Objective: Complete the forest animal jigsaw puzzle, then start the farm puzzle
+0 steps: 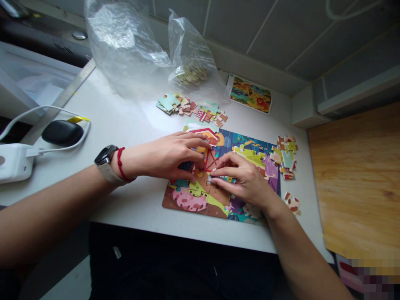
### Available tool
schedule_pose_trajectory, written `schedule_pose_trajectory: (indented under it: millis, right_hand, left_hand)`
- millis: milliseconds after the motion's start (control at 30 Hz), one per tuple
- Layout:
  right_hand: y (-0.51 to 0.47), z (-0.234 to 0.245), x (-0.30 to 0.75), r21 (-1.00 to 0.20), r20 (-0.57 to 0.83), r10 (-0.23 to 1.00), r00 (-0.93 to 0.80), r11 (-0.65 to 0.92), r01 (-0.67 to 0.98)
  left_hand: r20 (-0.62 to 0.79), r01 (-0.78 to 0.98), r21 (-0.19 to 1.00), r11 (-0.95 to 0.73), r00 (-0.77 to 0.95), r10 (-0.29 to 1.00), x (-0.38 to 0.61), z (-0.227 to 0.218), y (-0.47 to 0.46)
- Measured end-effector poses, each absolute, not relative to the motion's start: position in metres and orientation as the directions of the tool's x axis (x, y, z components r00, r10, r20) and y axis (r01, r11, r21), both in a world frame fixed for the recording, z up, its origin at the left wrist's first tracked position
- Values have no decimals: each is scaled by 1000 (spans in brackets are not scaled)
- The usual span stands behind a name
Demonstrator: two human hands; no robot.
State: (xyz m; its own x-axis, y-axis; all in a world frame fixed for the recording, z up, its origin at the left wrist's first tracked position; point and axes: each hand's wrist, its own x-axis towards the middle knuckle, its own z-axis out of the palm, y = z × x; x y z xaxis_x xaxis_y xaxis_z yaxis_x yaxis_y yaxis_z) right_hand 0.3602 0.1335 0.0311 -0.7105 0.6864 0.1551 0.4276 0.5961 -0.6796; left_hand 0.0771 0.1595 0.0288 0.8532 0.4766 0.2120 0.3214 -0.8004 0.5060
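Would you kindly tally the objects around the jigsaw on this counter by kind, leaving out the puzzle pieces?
Clear plastic bags: 2
Colourful printed rectangular picture card: 1
Long metal ruler: 1
Black rounded object: 1
White plastic device with a white cable: 1
Total: 6

puzzle [187,200] on desk [134,208] | loose pieces [286,156] right (some behind) | bag [125,46] behind
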Motion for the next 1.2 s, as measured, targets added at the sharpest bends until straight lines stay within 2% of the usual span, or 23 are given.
schedule_pose_trajectory:
  millis: [133,333,800,900,1000,1100,1200]
  right_hand:
    - [133,29,360,-675,147,695,-704,591,443]
    - [131,29,356,-715,102,764,-637,501,487]
    - [130,32,352,-729,56,798,-600,443,522]
    - [131,32,352,-720,75,791,-607,464,516]
    - [130,33,354,-729,162,781,-603,507,460]
    - [127,34,356,-760,292,865,-407,468,450]
    - [125,36,358,-811,342,936,-85,340,477]
  left_hand:
    - [216,330,504,-798,846,487,78,29,159]
    - [228,323,504,-801,844,485,79,29,158]
    - [257,353,478,-804,819,513,85,20,154]
    - [270,343,488,-803,815,512,85,23,156]
    - [285,320,513,-796,812,510,80,32,162]
    - [387,413,536,-736,655,649,71,43,169]
    - [457,459,660,-594,383,803,64,50,171]
